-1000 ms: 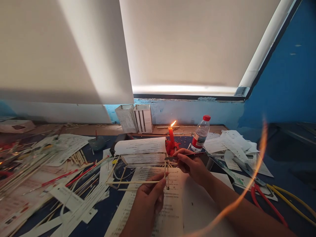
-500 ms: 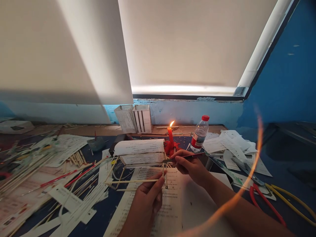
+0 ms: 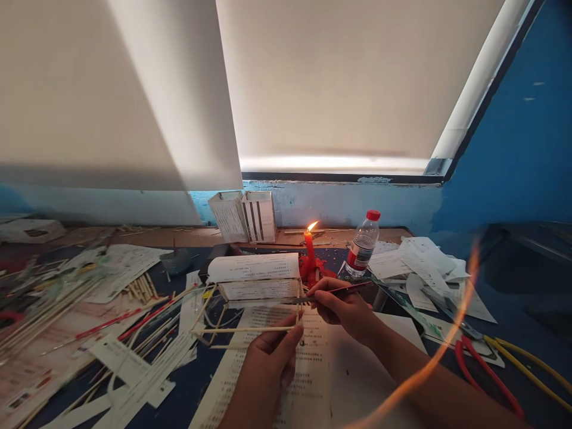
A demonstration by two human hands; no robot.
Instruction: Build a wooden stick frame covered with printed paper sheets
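Note:
A frame of thin sticks (image 3: 250,329) with printed paper on its far side stands over a printed sheet (image 3: 308,369). My left hand (image 3: 274,357) pinches its right end near a corner. My right hand (image 3: 342,304) holds a thin tool with a dark red handle (image 3: 353,288), its narrow metal blade pointing left against the frame's upper right corner. Just behind that hand burns a red candle (image 3: 309,250), standing in a mass of red wax (image 3: 319,271).
Right of the candle stands a plastic bottle (image 3: 363,244). Scissors with red handles (image 3: 487,375), a tool with yellow handles (image 3: 531,363) and paper scraps (image 3: 429,262) lie right. Sticks (image 3: 143,289) and paper strips (image 3: 147,381) cover the left. Two paper-sided boxes (image 3: 259,217) stand behind.
The view has shifted slightly. My right hand and the tool have turned a little at the frame's corner, while my left hand keeps its grip.

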